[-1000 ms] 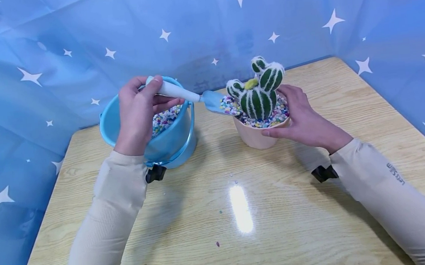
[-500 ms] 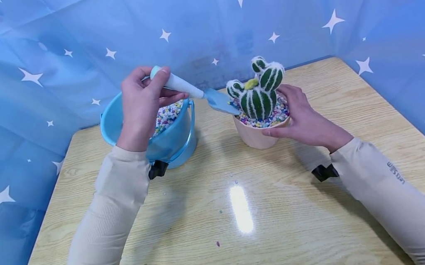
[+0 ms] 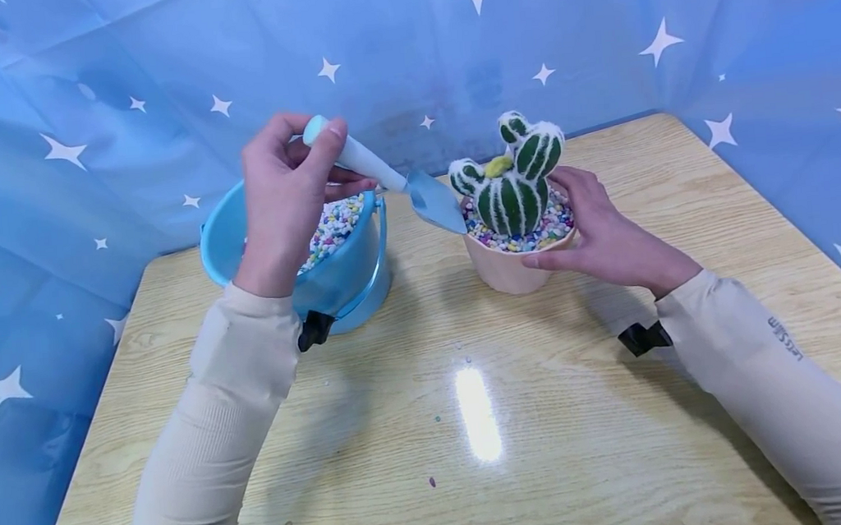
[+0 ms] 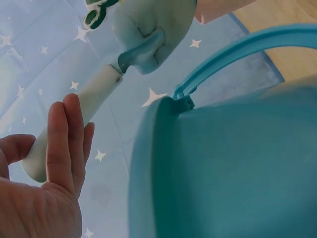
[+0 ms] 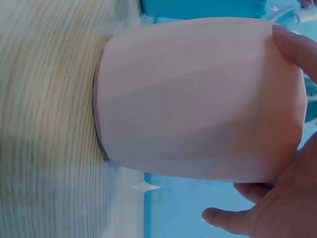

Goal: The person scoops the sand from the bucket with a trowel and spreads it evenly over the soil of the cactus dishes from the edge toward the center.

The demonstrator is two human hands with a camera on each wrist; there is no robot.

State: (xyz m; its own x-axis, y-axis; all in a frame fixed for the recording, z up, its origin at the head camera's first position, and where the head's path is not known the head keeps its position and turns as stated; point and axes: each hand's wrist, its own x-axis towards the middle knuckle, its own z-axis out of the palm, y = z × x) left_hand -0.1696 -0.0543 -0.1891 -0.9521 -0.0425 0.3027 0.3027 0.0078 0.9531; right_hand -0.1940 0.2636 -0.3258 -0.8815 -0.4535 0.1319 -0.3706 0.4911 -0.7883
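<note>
My left hand (image 3: pixel 285 195) pinches the pale handle of a small blue trowel (image 3: pixel 435 202) between thumb and fingers. The trowel slants down to the right, its tip right at the left rim of a pink flower pot (image 3: pixel 508 272). In that pot stands a green cactus with white fuzz (image 3: pixel 512 202), set in colourful pebbles (image 3: pixel 554 223). My right hand (image 3: pixel 604 236) grips the pot's right side, thumb at the front rim, as the right wrist view shows too. Behind my left wrist stands a blue bucket (image 3: pixel 348 280) with more colourful pebbles (image 3: pixel 335 228) inside; its handle (image 4: pixel 237 47) hangs down.
The wooden table (image 3: pixel 377 464) carries a few stray pebbles, such as a dark one (image 3: pixel 432 482) near the front. A blue curtain with white stars (image 3: pixel 404 49) closes off the back and both sides.
My left hand has risen and tipped the trowel more steeply. The pebbles on its blade have slid off into the pot. My right hand has stayed on the pot.
</note>
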